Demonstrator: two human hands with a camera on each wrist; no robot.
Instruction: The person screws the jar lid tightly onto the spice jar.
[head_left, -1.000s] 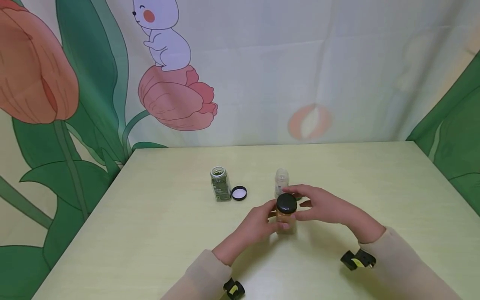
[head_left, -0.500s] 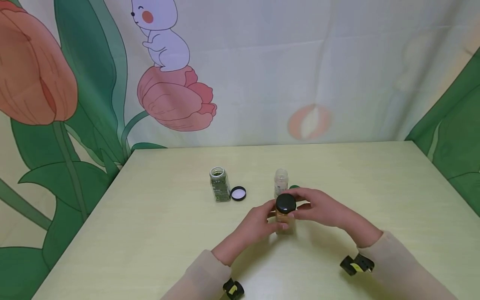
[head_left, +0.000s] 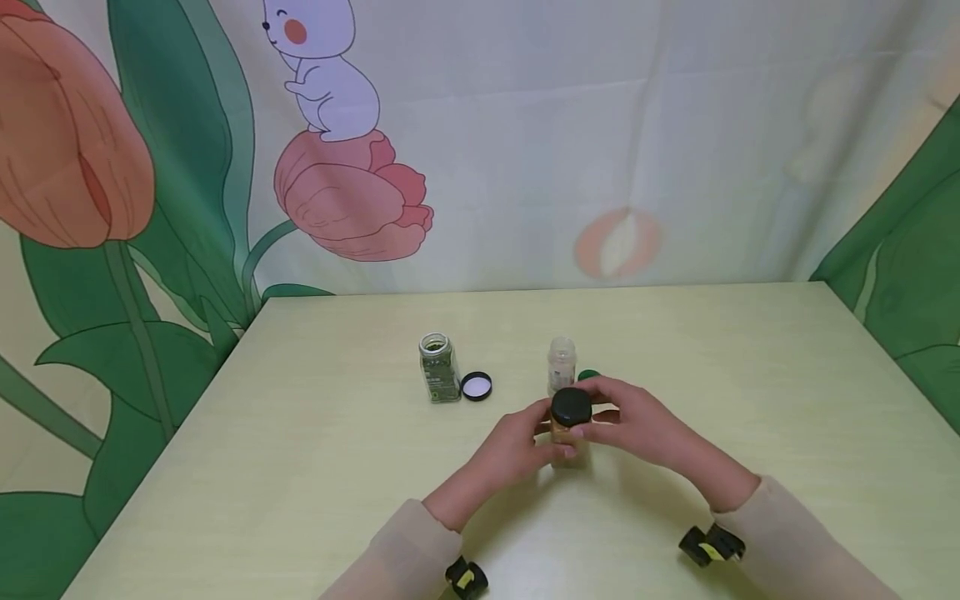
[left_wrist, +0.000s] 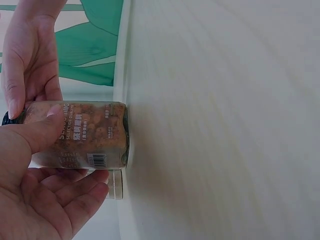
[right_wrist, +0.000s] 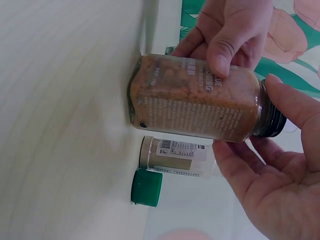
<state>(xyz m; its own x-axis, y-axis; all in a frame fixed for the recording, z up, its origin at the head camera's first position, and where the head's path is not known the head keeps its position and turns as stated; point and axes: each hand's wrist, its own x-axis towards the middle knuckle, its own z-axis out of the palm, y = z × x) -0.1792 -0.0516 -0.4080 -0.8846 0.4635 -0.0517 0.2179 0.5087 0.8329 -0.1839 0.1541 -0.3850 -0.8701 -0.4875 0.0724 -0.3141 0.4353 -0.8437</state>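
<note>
A square glass jar of orange-brown seasoning stands upright on the table, its black lid on top. The left hand grips the jar's body from the left, thumb across the front. At the lid is the right hand, thumb and fingers curled around its edge; the right wrist view shows the thumb on the black lid. Behind the jar is a clear shaker bottle, uncapped, with pale brown contents in the right wrist view. Beside it lies a green cap.
Further left on the pale table stands an open glass jar of green herbs, with a black-rimmed lid lying beside it, white inside up. A printed curtain hangs behind the table's back edge.
The right hand has closed in on the black lid and its wrist has swung lower. More of the green cap shows behind it. The left hand keeps its grip on the jar.
</note>
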